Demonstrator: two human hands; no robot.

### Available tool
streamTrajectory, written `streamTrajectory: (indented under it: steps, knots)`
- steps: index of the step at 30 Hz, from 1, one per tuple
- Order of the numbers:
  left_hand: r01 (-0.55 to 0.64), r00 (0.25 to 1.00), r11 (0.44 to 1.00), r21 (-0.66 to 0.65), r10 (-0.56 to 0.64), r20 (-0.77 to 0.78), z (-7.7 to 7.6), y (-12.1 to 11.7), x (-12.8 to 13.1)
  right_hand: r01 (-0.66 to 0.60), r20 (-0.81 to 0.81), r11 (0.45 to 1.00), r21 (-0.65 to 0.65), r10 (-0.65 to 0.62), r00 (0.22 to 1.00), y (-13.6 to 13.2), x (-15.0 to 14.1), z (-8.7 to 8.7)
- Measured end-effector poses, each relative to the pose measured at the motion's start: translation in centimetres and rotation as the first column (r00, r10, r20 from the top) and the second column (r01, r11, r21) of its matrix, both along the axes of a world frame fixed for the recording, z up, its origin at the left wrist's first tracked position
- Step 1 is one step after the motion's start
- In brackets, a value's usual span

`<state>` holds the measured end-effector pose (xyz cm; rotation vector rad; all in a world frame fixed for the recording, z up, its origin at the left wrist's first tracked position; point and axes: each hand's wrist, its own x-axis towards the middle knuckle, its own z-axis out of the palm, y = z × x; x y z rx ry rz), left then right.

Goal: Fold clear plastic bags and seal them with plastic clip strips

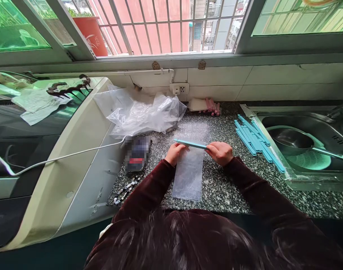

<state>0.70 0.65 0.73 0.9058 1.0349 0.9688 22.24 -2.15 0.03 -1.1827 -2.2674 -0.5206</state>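
Note:
A slim light-blue plastic strip is held nearly level across the counter, between my two hands. My left hand is closed at its left part, fingers just under the strip. At the other end, my right hand pinches it between thumb and fingers. Below the strip, a flat clear plastic bag lies on the speckled counter, its top edge meeting the strip. Whether the strip is fastened on the bag I cannot tell. More light-blue strips are heaped to the right, beside the sink.
Crumpled clear plastic bags lie at the back left, near a partly blurred phone and a white cable. Pink strips rest by the wall. A pan sits in the sink. A large appliance stands left.

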Motion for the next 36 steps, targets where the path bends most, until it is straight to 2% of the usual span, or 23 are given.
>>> streamTrajectory:
  steps: [3, 5, 10, 14, 18, 22, 27, 32, 36]
  knots:
    - [0.034, 0.999, 0.999, 0.006, -0.034, 0.036, 0.3, -0.2, -0.1, -0.018, 0.031, 0.984, 0.177, 0.013, 0.999, -0.1, -0.2, -0.2]
    - [0.044, 0.998, 0.999, 0.004, -0.044, 0.051, 0.4, -0.2, -0.1, -0.016, 0.053, 0.978, 0.210, 0.005, 0.999, -0.1, -0.4, -0.3]
    - [-0.025, 0.999, 0.999, 0.036, 0.023, 0.030, 0.0, 0.0, 0.0, -0.015, 0.093, 0.991, 0.136, 0.002, 0.996, -0.1, -0.4, -0.3]
    - [-0.049, 0.998, 0.998, 0.029, 0.048, 0.030, -0.1, 0.0, 0.0, -0.051, 0.030, 0.996, 0.074, 0.048, 0.998, -0.1, -0.6, -0.3]
    - [-0.002, 0.999, 0.999, 0.042, 0.003, -0.042, 0.0, -0.1, 0.0, -0.095, -0.056, 0.995, 0.035, 0.097, 0.994, -0.1, -0.9, 0.0]
    - [0.058, 0.997, 0.998, 0.037, -0.056, -0.056, -0.3, -0.2, 0.1, -0.097, -0.051, 0.995, -0.027, 0.095, 0.994, -0.3, -1.0, 0.0]
    - [0.229, 0.969, 0.970, 0.075, -0.220, -0.117, -0.5, -0.1, -0.2, -0.120, -0.086, 0.990, -0.068, 0.114, 0.990, 0.0, -0.9, -0.5]
    - [0.234, 0.967, 0.967, 0.097, -0.222, -0.122, -0.3, 0.3, -0.8, -0.132, -0.101, 0.987, -0.091, 0.123, 0.987, 0.4, -0.5, -0.8]
    - [0.276, 0.957, 0.956, 0.102, -0.263, -0.125, -0.2, 0.5, -1.0, -0.115, -0.083, 0.979, -0.167, 0.102, 0.991, 0.5, -0.3, -1.1]
